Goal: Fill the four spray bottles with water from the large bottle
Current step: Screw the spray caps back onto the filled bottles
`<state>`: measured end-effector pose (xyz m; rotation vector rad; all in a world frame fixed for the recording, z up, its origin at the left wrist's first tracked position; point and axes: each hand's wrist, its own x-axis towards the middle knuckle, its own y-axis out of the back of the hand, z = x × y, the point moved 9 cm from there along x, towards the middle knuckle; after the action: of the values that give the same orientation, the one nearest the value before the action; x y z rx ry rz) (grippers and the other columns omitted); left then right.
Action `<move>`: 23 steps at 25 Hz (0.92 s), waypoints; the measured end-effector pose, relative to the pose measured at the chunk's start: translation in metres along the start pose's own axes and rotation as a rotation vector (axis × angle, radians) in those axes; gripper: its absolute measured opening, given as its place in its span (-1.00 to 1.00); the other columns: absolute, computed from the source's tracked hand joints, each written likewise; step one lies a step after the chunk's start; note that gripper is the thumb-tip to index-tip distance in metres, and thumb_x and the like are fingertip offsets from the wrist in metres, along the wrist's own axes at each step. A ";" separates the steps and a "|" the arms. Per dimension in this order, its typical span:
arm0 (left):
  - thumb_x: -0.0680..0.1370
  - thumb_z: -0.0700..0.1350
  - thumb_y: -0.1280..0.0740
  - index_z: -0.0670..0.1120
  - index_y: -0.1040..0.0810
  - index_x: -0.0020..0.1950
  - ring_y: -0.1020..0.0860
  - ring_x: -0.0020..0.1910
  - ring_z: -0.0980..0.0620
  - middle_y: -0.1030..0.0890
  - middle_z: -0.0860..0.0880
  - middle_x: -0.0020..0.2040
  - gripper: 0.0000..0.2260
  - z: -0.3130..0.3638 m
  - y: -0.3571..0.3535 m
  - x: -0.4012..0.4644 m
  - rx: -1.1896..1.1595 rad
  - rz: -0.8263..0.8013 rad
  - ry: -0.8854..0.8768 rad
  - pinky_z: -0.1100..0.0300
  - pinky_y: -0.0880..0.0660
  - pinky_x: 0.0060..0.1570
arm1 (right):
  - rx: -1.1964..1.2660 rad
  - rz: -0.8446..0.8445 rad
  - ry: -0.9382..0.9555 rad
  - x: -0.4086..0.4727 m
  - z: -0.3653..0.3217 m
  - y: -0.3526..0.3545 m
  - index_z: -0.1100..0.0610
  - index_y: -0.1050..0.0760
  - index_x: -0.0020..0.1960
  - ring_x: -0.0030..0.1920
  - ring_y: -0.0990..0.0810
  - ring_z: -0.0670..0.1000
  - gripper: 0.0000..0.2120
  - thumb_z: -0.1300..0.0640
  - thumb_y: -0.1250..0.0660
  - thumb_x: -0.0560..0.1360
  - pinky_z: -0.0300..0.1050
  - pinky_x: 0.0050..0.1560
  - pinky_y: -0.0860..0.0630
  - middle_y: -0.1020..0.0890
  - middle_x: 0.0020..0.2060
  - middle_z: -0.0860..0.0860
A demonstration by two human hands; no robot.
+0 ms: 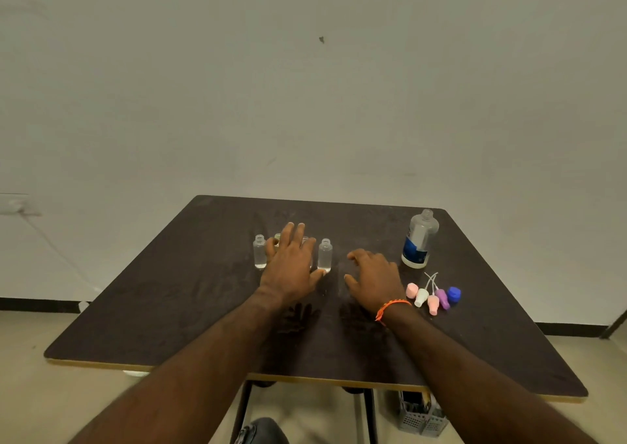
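My right hand hovers empty near the table, fingers loosely curled; my left hand is spread open over the row of small clear spray bottles, gripping nothing. Two middle bottles are mostly hidden, so I can't judge their fill. I'd steady one bottle low before pouring. All stand upright, necks up. Farther right, the large bottle stands uncapped, mouth upward.
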<state>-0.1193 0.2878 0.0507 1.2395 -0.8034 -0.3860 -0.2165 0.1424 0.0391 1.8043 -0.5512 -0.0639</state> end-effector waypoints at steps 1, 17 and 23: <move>0.57 0.32 -0.32 0.04 -0.31 0.57 0.12 0.68 -0.14 -0.01 -0.10 0.71 -0.34 -0.005 -0.001 0.008 0.018 -0.006 0.007 -0.24 -0.04 0.53 | 0.022 0.001 -0.012 0.009 -0.004 -0.003 -0.07 -0.38 0.37 0.29 -0.48 0.05 -0.56 -0.10 -0.35 0.53 0.14 0.33 -0.37 -0.57 0.27 -0.05; 0.57 0.23 -0.39 0.12 -0.45 0.49 0.22 0.67 -0.15 0.01 -0.10 0.71 -0.48 0.006 -0.021 0.047 0.042 -0.099 -0.147 -0.27 -0.04 0.50 | 0.305 0.028 -0.116 0.047 -0.012 -0.023 -0.05 -0.15 0.53 0.29 -0.51 0.05 -0.30 0.00 -0.39 0.49 0.16 0.29 -0.30 -0.64 0.16 -0.10; 0.56 0.19 -0.41 0.10 -0.41 0.53 -0.16 0.57 -0.02 -0.42 -0.01 0.53 -0.44 0.028 0.000 0.003 -0.055 -0.062 -0.198 -0.08 -0.09 0.37 | 0.285 0.005 -0.077 0.008 -0.012 0.000 -0.07 -0.11 0.55 0.30 -0.52 0.03 -0.23 -0.10 -0.43 0.48 0.19 0.36 -0.26 -0.66 0.16 -0.08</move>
<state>-0.1369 0.2667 0.0552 1.1893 -0.9180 -0.5844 -0.2056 0.1496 0.0444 2.0844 -0.6457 -0.0535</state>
